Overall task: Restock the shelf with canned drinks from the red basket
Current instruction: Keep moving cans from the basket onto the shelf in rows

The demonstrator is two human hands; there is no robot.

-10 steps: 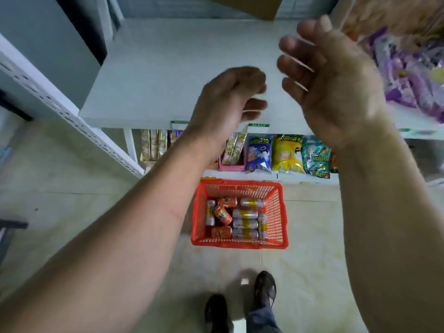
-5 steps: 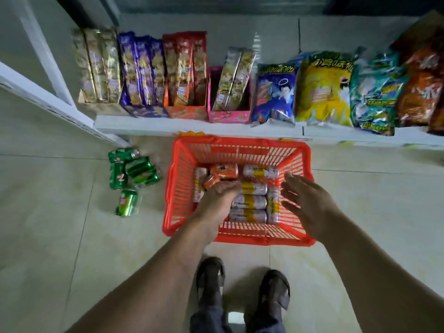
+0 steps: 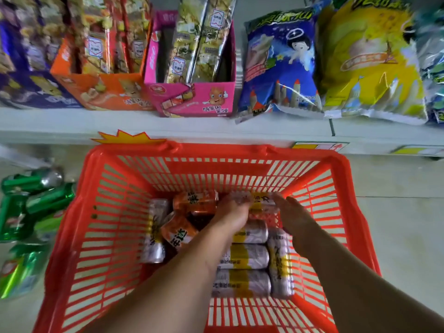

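Observation:
On the floor below me stands the red basket [image 3: 216, 150], holding several silver-and-yellow cans [image 3: 247, 257] and two orange cans [image 3: 192, 200] lying on their sides. Both my hands reach down into it. The fingers of my left hand [image 3: 231, 213] curl over the left end of the far silver-and-yellow can [image 3: 262, 202] by the basket's back wall. Just to the right, my right hand [image 3: 296, 218] has its fingers spread, and their tips touch that can's right end. The white shelf [image 3: 168, 126] runs just behind the basket.
Several green cans [image 3: 36, 203] lie on the tiled floor left of the basket. The low shelf carries an orange snack box [image 3: 101, 92], a pink snack box [image 3: 197, 99], a blue bag [image 3: 281, 63] and a yellow bag [image 3: 370, 63].
My view dropped from the upper shelf to the basket. Both hands came down from shelf height into the basket and moved to the far can, my left hand closing on it.

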